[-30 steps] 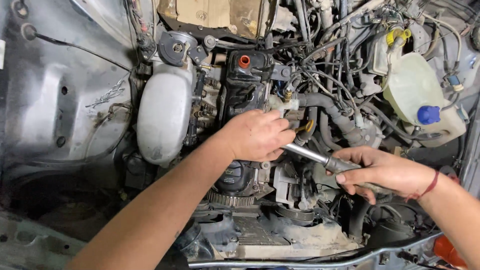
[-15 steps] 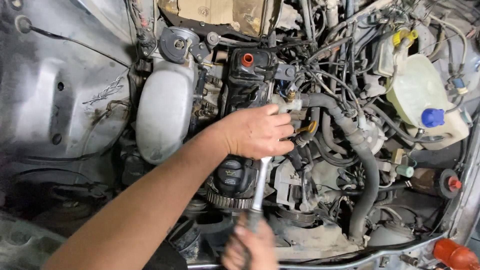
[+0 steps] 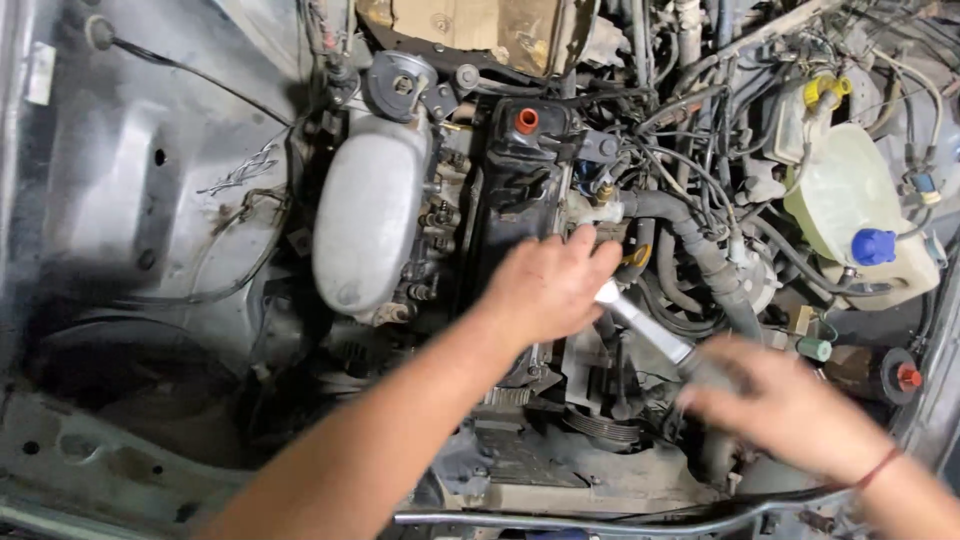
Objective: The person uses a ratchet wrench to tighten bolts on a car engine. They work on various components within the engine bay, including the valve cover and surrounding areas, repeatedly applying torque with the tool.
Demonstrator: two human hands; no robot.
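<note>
A crowded engine bay surrounds both hands. Left of the left hand (image 3: pixel 548 285) sits a rounded grey metal canister (image 3: pixel 368 225), dull and dusty. Just above the knuckles runs a black cover (image 3: pixel 520 170) with an orange cap (image 3: pixel 526 120). To the right, a thick black rubber hose (image 3: pixel 700 250) curves down between the two hands, and tangled wires crowd the space above it. Further right stands a pale translucent tank (image 3: pixel 850 200) with a blue cap (image 3: pixel 873 246).

The left hand lies palm down on the engine, fingers together and bent over the head of a ratchet (image 3: pixel 640 320). The ratchet's bright steel handle slants down and right from under those fingers into the right hand (image 3: pixel 780 405). That hand is blurred, curled round the handle's end; its grip cannot be told exactly. A red band circles its wrist.
</note>
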